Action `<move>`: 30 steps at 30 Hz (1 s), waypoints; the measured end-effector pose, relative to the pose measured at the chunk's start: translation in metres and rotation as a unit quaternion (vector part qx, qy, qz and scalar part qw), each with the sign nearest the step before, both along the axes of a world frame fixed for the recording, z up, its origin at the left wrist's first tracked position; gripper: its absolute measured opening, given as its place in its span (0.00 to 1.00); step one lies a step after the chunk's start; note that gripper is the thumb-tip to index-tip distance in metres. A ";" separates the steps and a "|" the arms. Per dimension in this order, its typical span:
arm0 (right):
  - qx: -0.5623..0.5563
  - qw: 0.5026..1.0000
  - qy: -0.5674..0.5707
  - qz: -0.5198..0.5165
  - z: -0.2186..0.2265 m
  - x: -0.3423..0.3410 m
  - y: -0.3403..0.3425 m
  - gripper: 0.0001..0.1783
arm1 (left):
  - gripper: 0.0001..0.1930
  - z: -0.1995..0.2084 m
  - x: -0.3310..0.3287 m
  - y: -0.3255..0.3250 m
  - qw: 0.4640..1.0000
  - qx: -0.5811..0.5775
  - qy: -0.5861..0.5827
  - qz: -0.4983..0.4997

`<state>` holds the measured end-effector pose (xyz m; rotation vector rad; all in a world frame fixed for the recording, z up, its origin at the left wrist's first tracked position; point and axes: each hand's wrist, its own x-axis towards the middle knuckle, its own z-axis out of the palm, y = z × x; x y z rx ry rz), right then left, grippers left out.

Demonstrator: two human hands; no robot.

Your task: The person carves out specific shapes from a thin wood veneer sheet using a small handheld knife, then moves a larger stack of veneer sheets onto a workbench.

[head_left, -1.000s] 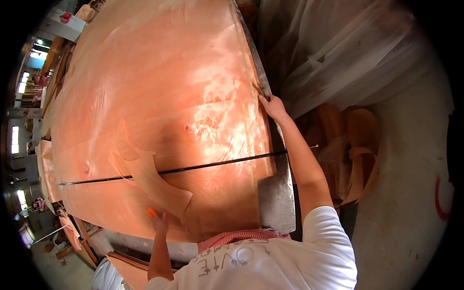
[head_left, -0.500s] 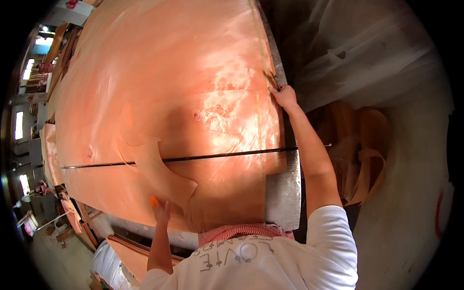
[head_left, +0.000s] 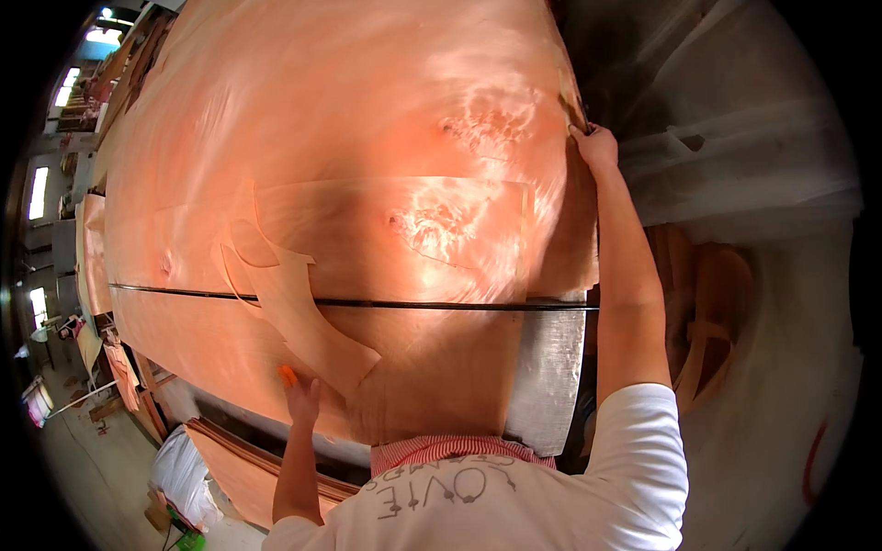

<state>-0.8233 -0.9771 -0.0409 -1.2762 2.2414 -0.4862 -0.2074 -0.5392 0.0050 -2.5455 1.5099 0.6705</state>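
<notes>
A wide sheet of reddish-tan wood veneer [head_left: 367, 119] covers the work surface in front of me. My right hand [head_left: 597, 147] is closed on the sheet's right edge, arm stretched far forward. Near the front edge, my left hand [head_left: 302, 402] is closed around a small orange tool [head_left: 288, 375]; its blade or tip, if any, cannot be made out. A curved torn strip of veneer [head_left: 308, 317] lies loose just beyond the left hand. Running crosswise over the work is a thin dark rod or cord [head_left: 432, 305], and part of the strip lies over it.
Bare metal plate [head_left: 548, 376] shows at the near right corner. Stacked veneer sheets [head_left: 243, 468] stand at the lower left beside a white plastic bag [head_left: 186, 473]. Veneer scraps [head_left: 712, 340] lie low on the right, below translucent plastic sheeting [head_left: 717, 174].
My right hand has shifted right and slightly forward, taking the veneer's edge outward with it. More of the sheet shows on the right. My left hand stays near the front edge, holding the orange tool.
</notes>
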 end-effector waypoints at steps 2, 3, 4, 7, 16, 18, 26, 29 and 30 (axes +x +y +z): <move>-0.006 0.999 0.034 0.005 -0.002 -0.009 -0.014 0.31 | 0.42 -0.001 0.000 -0.001 1.000 -0.004 -0.005 -0.007; -0.009 0.998 0.055 -0.001 -0.004 -0.013 -0.018 0.31 | 0.42 -0.001 0.000 -0.001 1.000 -0.006 -0.007 -0.012; -0.009 0.998 0.057 0.015 -0.008 -0.017 -0.020 0.31 | 0.41 -0.001 0.002 -0.003 1.000 -0.002 -0.010 -0.015; -0.029 0.995 0.090 0.008 0.007 -0.008 -0.006 0.29 | 0.41 -0.005 0.004 -0.001 0.999 0.001 -0.026 -0.025; -0.189 0.964 -0.173 0.077 0.076 -0.018 0.168 0.14 | 0.40 -0.013 0.017 0.016 0.991 -0.035 -0.106 -0.076; -0.161 0.957 -0.216 0.109 0.089 0.009 0.233 0.12 | 0.40 -0.003 0.009 0.010 0.993 -0.033 -0.100 -0.061; -0.075 0.942 0.062 0.322 0.088 0.152 0.394 0.27 | 0.38 0.001 0.006 0.014 0.982 -0.059 -0.163 -0.074; -0.105 0.910 0.170 0.364 0.068 0.173 0.412 0.29 | 0.38 -0.009 0.008 0.017 0.977 -0.114 -0.160 -0.083; -0.108 0.903 0.195 0.367 0.065 0.180 0.419 0.29 | 0.38 -0.007 0.010 0.021 0.977 -0.120 -0.154 -0.081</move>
